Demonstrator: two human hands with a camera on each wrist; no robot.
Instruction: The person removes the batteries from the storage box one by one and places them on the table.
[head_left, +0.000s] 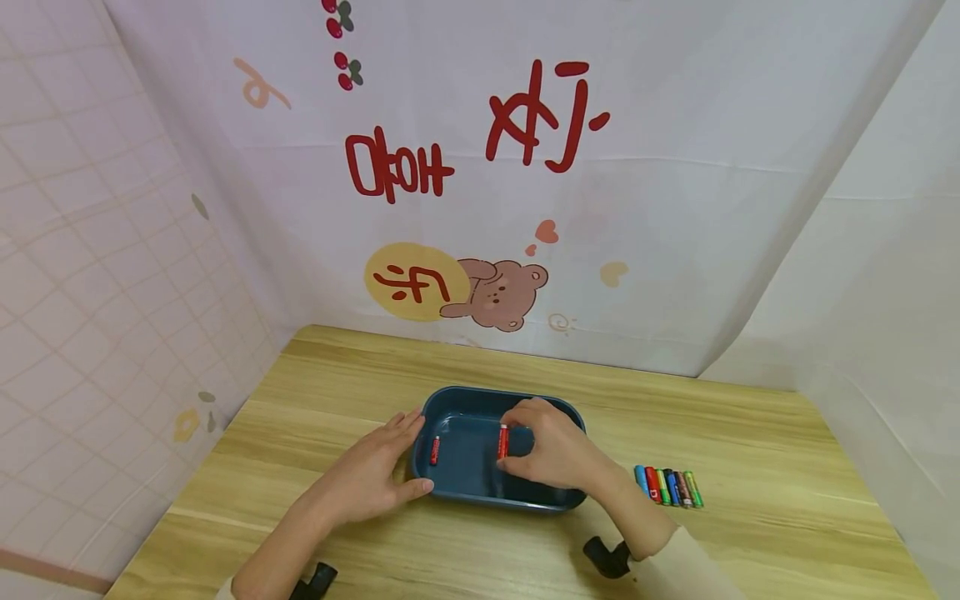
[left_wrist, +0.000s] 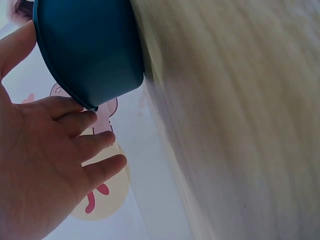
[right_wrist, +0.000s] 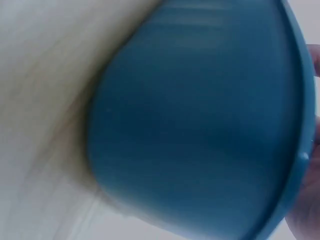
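A dark blue tray [head_left: 491, 502] stands on the table. Inside it, near the left end, lies a red battery [head_left: 435, 451]. My right hand [head_left: 551, 446] is over the tray's right half and pinches another red battery [head_left: 503, 442] upright between thumb and fingers. At the left end of the tray, my left hand [head_left: 375, 471] rests against the rim with fingers spread. In the left wrist view, the thumb and index finger of that left hand [left_wrist: 45, 150] touch the tray rim. The right wrist view mostly shows the tray's outer wall [right_wrist: 195, 120], with little of the right hand [right_wrist: 307, 200].
On the wooden table [head_left: 780, 467], a row of several coloured batteries [head_left: 670, 487] lies right of the tray. Black wrist mounts [head_left: 606, 557] sit at both wrists. Behind the table hangs a white printed cloth [head_left: 660, 250], with a grid-patterned cloth [head_left: 97, 275] at the left.
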